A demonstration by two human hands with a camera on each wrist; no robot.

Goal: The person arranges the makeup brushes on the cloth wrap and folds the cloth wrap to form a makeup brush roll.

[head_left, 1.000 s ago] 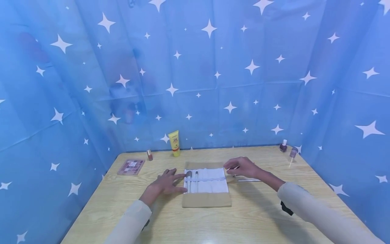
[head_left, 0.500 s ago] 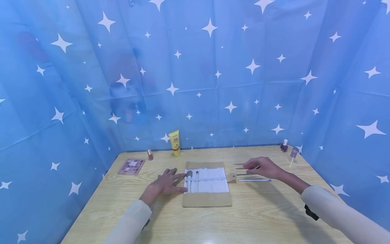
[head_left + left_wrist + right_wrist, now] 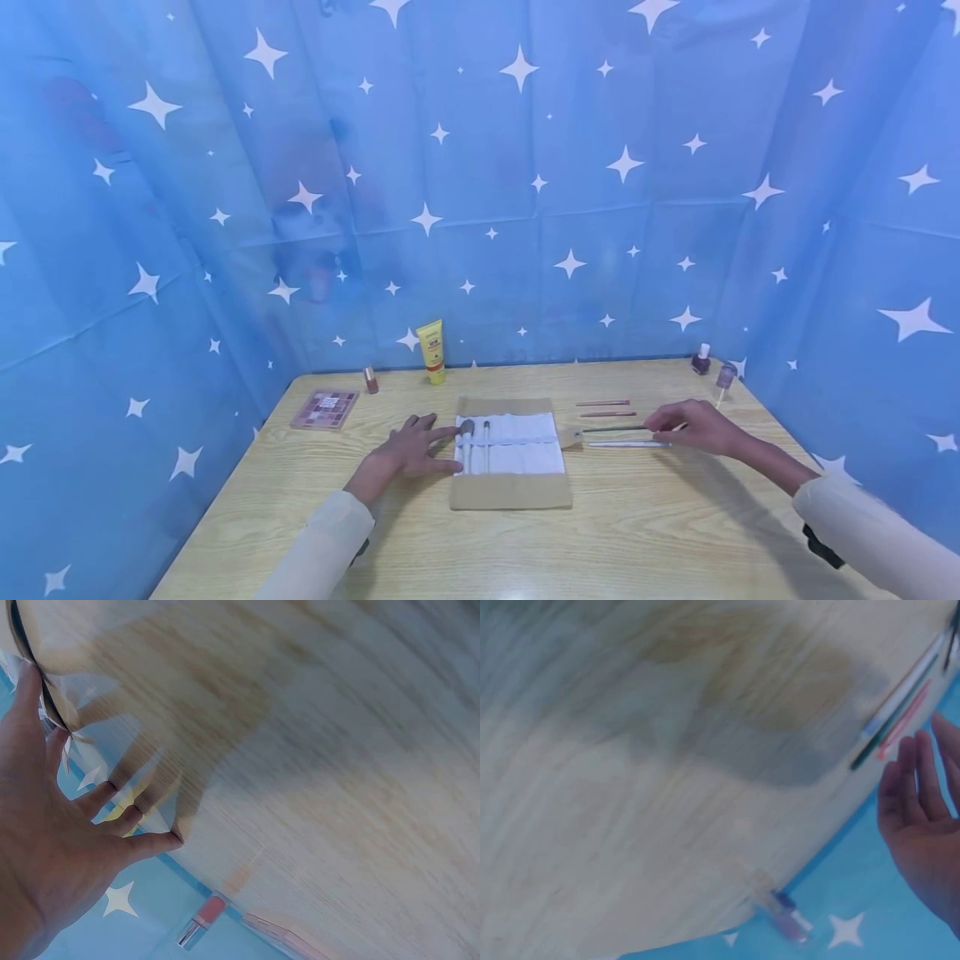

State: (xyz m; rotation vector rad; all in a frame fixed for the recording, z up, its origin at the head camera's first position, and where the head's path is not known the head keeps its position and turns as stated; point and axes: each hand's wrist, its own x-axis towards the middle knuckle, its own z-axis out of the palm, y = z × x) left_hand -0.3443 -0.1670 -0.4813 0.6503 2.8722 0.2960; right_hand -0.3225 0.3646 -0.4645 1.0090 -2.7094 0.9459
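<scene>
A beige makeup brush roll [image 3: 512, 492] lies unrolled on the table, its white lining holding a larger makeup brush [image 3: 467, 437] and a thinner brush [image 3: 487, 442] at the left. My left hand [image 3: 408, 450] rests on the roll's left edge, fingers spread. Right of the roll lie two pinkish-brown sticks [image 3: 609, 414], a dark thin stick [image 3: 613, 428] and a white stick [image 3: 628, 444]. My right hand [image 3: 693, 427] hovers at the right end of the dark stick; in the right wrist view its fingers [image 3: 922, 780] are loosely extended and hold nothing.
An eyeshadow palette [image 3: 325, 410], a small pink bottle [image 3: 371, 381] and a yellow tube [image 3: 431, 353] stand or lie at the back left. A dark nail polish bottle [image 3: 701, 360] and a purple one [image 3: 724, 377] are at the back right. A starry blue curtain [image 3: 480, 183] surrounds the table.
My right hand has moved right, away from the roll's edge to beyond the thin sticks. The two pinkish-brown sticks now show uncovered. My left hand has stayed in place.
</scene>
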